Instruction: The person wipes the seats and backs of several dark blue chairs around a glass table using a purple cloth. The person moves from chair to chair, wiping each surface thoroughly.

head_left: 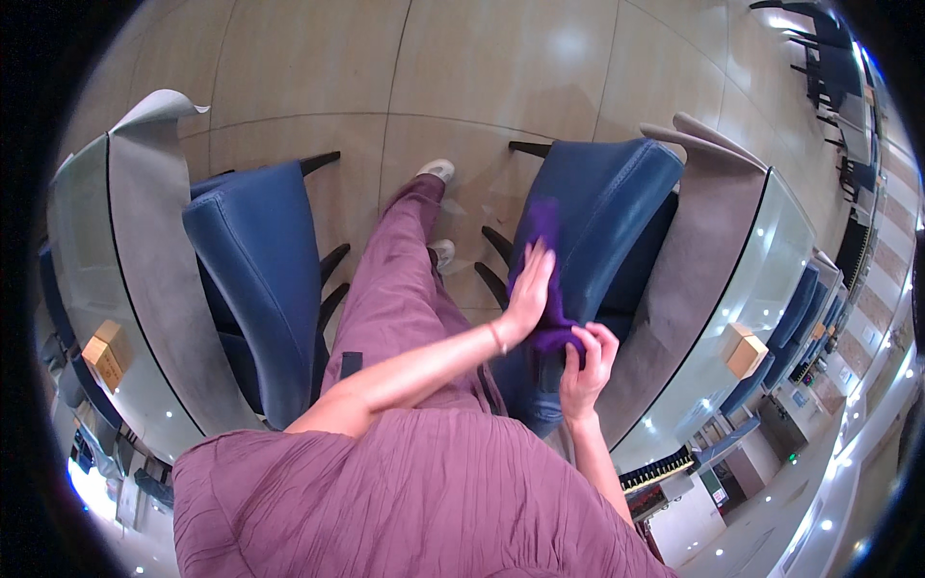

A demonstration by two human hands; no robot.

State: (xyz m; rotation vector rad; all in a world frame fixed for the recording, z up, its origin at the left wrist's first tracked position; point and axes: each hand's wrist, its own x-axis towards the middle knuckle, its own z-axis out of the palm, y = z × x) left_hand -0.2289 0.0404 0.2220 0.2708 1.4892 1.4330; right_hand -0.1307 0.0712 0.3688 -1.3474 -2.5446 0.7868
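A dark purple cloth (555,310) lies against the near side of the blue chair (605,197) on my right. Its far end is smeared by motion. My left hand (528,294) is laid along the cloth, with its fingers stretched out and close together. Closer to me, my right hand (588,371) has its fingers bent around the cloth's near end, thumb opposite them. The chair's top edge and part of its back show beyond the cloth.
Another blue chair (255,255) stands on my left. Glass-topped tables with grey cloths (154,212) flank both sides, each bearing a wooden box (108,354). Pale floor tiles (482,72) lie ahead, and dark chair legs stick out near my feet.
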